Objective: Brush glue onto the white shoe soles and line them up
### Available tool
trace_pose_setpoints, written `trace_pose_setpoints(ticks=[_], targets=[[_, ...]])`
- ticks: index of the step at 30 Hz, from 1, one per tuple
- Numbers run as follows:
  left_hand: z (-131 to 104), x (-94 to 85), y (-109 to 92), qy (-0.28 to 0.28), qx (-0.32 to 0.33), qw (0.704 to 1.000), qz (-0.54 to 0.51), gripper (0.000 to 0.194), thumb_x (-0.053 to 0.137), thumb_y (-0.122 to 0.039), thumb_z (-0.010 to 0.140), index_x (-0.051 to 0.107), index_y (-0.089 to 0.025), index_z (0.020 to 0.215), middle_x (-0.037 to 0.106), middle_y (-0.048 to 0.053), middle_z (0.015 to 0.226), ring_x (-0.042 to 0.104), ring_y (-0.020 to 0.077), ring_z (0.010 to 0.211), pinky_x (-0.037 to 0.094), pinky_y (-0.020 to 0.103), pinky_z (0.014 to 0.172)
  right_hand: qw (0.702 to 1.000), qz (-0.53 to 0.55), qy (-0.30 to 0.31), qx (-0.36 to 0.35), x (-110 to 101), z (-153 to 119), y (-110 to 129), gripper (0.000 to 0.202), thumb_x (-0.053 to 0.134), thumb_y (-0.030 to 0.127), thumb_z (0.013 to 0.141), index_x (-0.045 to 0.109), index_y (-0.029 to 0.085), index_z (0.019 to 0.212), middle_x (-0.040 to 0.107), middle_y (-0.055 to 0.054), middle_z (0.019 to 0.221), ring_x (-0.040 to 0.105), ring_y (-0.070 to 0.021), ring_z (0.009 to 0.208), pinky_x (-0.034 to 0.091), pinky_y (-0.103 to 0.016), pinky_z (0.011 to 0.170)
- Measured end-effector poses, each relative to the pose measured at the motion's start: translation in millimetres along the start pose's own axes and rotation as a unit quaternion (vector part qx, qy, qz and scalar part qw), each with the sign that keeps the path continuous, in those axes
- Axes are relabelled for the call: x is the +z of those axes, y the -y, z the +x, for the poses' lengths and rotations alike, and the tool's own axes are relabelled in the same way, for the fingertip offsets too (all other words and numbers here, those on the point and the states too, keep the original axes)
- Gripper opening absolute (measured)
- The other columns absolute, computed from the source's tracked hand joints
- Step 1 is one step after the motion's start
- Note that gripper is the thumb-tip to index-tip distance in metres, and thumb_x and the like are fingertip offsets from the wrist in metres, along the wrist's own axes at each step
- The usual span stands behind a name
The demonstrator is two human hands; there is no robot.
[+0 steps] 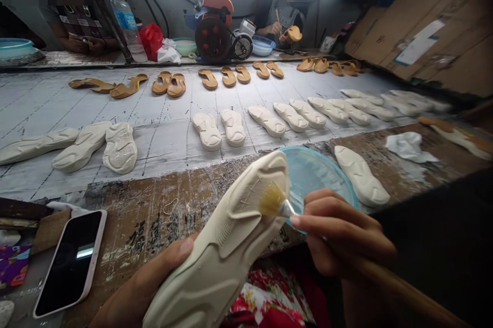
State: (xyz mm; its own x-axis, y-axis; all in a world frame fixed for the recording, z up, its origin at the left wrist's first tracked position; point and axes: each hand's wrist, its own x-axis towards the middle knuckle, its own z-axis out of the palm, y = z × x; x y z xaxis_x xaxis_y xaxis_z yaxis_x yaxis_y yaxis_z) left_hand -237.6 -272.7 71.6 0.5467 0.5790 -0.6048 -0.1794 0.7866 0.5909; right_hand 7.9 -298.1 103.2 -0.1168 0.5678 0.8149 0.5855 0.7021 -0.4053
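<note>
My left hand (154,276) grips a cream shoe sole (227,246) from its left side, thumb along the edge, the underside fingers hidden. The sole is tilted, its patterned face toward me. In my right hand (342,230) is a paintbrush (287,209) with a long wooden handle; its yellowish bristles rest on the upper part of the sole. Behind the sole stands a light blue basin (327,174), partly covered by the sole and my right hand. Another cream sole (362,176) lies just right of the basin.
Several cream soles (233,128) line the white-covered table (169,128), with tan shoe pieces (210,79) farther back. A phone (71,261) lies at the left, a crumpled white cloth (410,147) at the right. Across the table, near a motor (219,25), a person (287,20) handles a tan piece.
</note>
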Motion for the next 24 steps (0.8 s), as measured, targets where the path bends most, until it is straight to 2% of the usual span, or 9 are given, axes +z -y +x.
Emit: trace_pose_setpoints(ticks=[4,8,12,15,16,18,19,21,24], targets=[[-4.6,-0.8,-2.1,-0.004,-0.127,0.986,-0.103,0.051,0.071,-0.056,0.066,0.076,-0.018,0.1,0.075,0.007,0.08,0.067,0.0269,0.071,0.054,0.032,0.063,0.999,0.034,0.018,0.005,6.4,-8.9,2.1,0.036,0.05,-0.006,0.069,0.065,0.013,0.095,0.053,-0.002,0.064,0.049,-0.0127,0.055,0.045,-0.027,0.048],[3.1,4.6,0.2,-0.001,-0.043,0.992,-0.117,0.047,0.074,-0.045,0.07,0.074,-0.013,0.104,0.075,0.007,0.086,0.067,0.0246,0.08,0.053,0.03,0.075,0.997,0.073,0.008,-0.012,38.7,-28.0,15.0,0.023,0.053,0.006,0.078,0.063,0.009,0.098,0.054,-0.003,0.066,0.049,-0.0124,0.055,0.046,-0.026,0.051],[14.8,13.2,-1.7,-0.029,-0.03,0.984,-0.171,0.043,0.052,-0.039,0.09,0.071,-0.005,0.108,0.075,0.012,0.087,0.067,0.0267,0.09,0.051,0.033,0.088,0.978,0.184,0.085,0.059,57.2,-43.4,26.8,0.016,0.051,0.022,0.088,0.063,0.014,0.095,0.055,-0.001,0.064,0.051,-0.0105,0.055,0.045,-0.022,0.053],[21.8,15.1,-5.3,-0.034,-0.005,0.981,-0.193,0.048,0.04,-0.039,0.094,0.067,-0.006,0.117,0.074,0.015,0.092,0.068,0.0293,0.091,0.052,0.039,0.088,0.968,0.194,0.016,0.159,40.1,-48.9,14.5,0.015,0.054,0.03,0.087,0.062,0.019,0.081,0.056,0.002,0.059,0.047,-0.0081,0.046,0.037,-0.018,0.043],[23.3,15.0,-6.4,-0.034,0.008,0.98,-0.197,0.048,0.039,-0.039,0.095,0.065,-0.007,0.119,0.074,0.015,0.093,0.069,0.0296,0.091,0.052,0.04,0.087,0.958,0.141,-0.039,0.245,29.7,-50.5,6.2,0.015,0.055,0.029,0.087,0.062,0.019,0.078,0.056,0.003,0.059,0.046,-0.008,0.046,0.036,-0.018,0.043],[25.1,14.6,-7.9,-0.038,0.026,0.979,-0.199,0.049,0.038,-0.04,0.095,0.063,-0.008,0.123,0.074,0.013,0.091,0.069,0.0293,0.089,0.053,0.04,0.086,0.903,-0.017,-0.131,0.408,7.6,-53.9,-12.4,0.02,0.06,0.029,0.084,0.06,0.017,0.068,0.052,0.004,0.053,0.045,-0.0081,0.046,0.036,-0.018,0.043],[25.3,14.4,-8.4,-0.043,0.032,0.979,-0.195,0.048,0.038,-0.039,0.095,0.063,-0.009,0.123,0.075,0.012,0.088,0.07,0.0285,0.088,0.053,0.039,0.085,0.875,-0.078,-0.129,0.461,-2.1,-55.7,-20.9,0.022,0.061,0.031,0.083,0.06,0.017,0.066,0.048,0.004,0.049,0.044,-0.0087,0.046,0.036,-0.019,0.044],[25.2,14.5,-8.5,-0.056,0.038,0.98,-0.185,0.045,0.041,-0.038,0.095,0.065,-0.01,0.121,0.075,0.009,0.082,0.071,0.0257,0.083,0.054,0.035,0.083,0.859,-0.09,-0.107,0.492,-14.3,-58.8,-31.9,0.028,0.062,0.037,0.08,0.06,0.015,0.063,0.04,0.005,0.043,0.037,-0.0083,0.041,0.03,-0.02,0.04],[24.1,15.2,-7.0,-0.067,0.022,0.986,-0.153,0.043,0.043,-0.038,0.094,0.069,-0.009,0.113,0.075,0.007,0.077,0.07,0.0233,0.081,0.055,0.03,0.078,0.863,-0.058,-0.08,0.495,-11.5,-58.9,-27.7,0.031,0.061,0.04,0.081,0.061,0.015,0.063,0.039,0.005,0.041,0.037,-0.0086,0.038,0.03,-0.021,0.039]])
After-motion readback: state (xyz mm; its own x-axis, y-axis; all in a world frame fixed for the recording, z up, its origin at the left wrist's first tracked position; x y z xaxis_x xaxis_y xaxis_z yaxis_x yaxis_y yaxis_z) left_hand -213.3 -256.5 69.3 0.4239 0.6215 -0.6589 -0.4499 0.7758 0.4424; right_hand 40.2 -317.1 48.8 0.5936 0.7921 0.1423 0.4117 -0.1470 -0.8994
